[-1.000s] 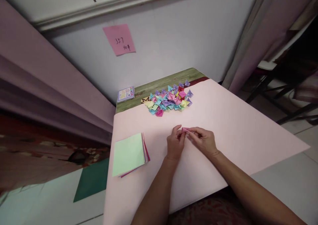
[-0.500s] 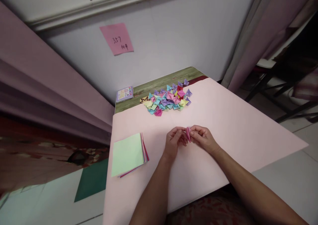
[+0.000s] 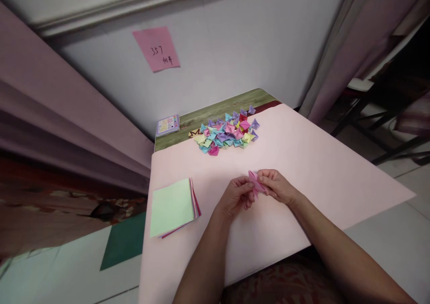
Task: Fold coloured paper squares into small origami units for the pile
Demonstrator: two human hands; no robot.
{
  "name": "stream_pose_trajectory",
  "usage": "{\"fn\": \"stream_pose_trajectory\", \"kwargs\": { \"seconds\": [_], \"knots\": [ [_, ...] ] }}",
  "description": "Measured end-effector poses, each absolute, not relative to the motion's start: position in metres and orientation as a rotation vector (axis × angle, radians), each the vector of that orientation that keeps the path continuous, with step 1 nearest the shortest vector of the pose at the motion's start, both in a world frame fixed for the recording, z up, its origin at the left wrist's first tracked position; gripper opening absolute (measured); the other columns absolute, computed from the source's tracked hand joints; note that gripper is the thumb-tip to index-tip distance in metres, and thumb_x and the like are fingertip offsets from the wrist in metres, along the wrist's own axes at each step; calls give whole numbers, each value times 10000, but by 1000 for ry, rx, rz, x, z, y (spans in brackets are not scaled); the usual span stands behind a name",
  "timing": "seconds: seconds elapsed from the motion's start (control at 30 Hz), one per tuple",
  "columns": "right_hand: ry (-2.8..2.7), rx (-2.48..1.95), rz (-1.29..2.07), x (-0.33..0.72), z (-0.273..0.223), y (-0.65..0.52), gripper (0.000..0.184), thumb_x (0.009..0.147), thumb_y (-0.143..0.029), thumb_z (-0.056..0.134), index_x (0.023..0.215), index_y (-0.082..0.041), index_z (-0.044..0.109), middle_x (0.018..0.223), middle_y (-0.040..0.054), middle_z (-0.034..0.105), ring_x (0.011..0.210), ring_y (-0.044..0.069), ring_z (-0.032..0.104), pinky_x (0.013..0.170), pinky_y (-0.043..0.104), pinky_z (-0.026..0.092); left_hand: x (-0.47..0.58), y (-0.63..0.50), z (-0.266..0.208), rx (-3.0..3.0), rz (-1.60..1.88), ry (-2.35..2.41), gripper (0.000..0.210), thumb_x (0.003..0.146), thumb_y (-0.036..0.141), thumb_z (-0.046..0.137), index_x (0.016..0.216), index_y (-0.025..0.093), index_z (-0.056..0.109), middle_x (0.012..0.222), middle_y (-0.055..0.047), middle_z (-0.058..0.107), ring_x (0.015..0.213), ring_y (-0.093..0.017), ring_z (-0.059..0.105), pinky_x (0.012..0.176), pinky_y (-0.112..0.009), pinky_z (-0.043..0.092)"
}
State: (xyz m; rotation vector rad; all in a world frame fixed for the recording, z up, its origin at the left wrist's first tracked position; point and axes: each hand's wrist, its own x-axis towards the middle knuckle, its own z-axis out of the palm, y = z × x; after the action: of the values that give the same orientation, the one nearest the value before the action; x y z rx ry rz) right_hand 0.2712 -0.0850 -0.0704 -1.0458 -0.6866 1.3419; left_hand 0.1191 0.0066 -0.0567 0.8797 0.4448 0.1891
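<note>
A small folded pink origami paper [image 3: 255, 183] is held up between my two hands above the pink-covered table. My left hand [image 3: 238, 194] pinches its left side with thumb and fingers. On the other side, my right hand [image 3: 276, 186] grips the right edge, thumb on top. Part of the paper is hidden behind the fingers. Beyond my hands lies a pile of folded origami pieces [image 3: 223, 136] in pink, purple, blue, yellow and green. To the left rests a stack of square paper sheets [image 3: 172, 207], pale green on top, with red and purple edges showing beneath.
The table [image 3: 302, 160] has a pale pink cover, with a green wood-patterned strip along the back. A small printed packet [image 3: 168, 125] sits at the far left corner. A pink note [image 3: 157, 49] is on the wall behind. Curtains [image 3: 67, 93] hang at the left.
The pink paper was seen narrow and edge-on; now it is turned and spread so a wider face shows. My left hand has shifted slightly lower.
</note>
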Motion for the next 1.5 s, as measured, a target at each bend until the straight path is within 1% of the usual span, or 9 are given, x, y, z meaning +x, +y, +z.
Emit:
{"fn": "stream_pose_trajectory", "kwargs": {
  "seconds": [0.17,0.33,0.4,0.57,0.7,0.9,1.1,1.3,1.5],
  "knots": [
    [-693,-1022,1347,272,-68,-86,403,802,-521,708,678,-168,559,434,-50,540,293,22,263,332,179,128,120,8,-59,868,207,449,290,789,391,744,847,133,624,580,-11,672,380,-98,576,355,-170,412],
    [-726,-1013,1381,274,-70,-87,421,816,-537,692,668,-165,563,440,-45,547,289,20,252,332,182,126,118,12,-58,889,248,462,326,772,431,746,767,152,577,578,-20,674,381,-110,581,337,-170,393],
    [-725,-1025,1357,274,-71,-86,411,808,-537,701,683,-166,575,456,-39,558,305,32,305,332,179,176,117,13,-56,930,269,479,337,764,446,749,770,153,583,599,-27,682,407,-115,595,353,-175,407],
    [-742,-1101,1197,268,-76,-84,339,758,-470,778,787,-173,616,538,-17,623,418,92,519,395,193,382,119,13,-56,1078,442,550,338,737,452,768,778,152,617,625,-26,687,496,-128,624,481,-231,515],
    [-768,-1184,1059,264,-75,-84,334,763,-453,778,872,-170,639,592,-6,652,479,110,577,484,228,472,120,14,-58,1174,542,567,313,748,436,760,790,147,647,655,-25,685,578,-137,640,559,-264,557],
    [-736,-1271,887,257,-75,-80,348,723,-447,803,875,-188,629,606,-25,619,506,112,568,508,241,477,123,12,-65,1175,653,612,313,704,397,800,793,149,633,703,-12,692,589,-125,649,613,-267,563],
    [-684,-1311,721,250,-83,-76,300,754,-442,774,848,-203,619,599,-27,581,516,122,551,484,237,443,130,8,-70,1097,741,683,560,674,350,827,1141,183,567,665,32,690,540,-124,647,587,-257,556],
    [-748,-1359,605,249,-86,-77,264,800,-427,730,925,-210,644,654,-6,623,540,136,569,518,261,478,132,4,-66,1118,619,684,361,675,387,826,853,129,647,648,-14,682,562,-126,649,579,-247,556],
    [-806,-1392,579,248,-80,-79,245,835,-401,698,969,-198,668,683,9,648,565,142,591,540,264,487,130,5,-63,1155,576,646,342,690,375,814,895,132,690,717,-27,691,632,-131,652,602,-251,561]
  ]
}}
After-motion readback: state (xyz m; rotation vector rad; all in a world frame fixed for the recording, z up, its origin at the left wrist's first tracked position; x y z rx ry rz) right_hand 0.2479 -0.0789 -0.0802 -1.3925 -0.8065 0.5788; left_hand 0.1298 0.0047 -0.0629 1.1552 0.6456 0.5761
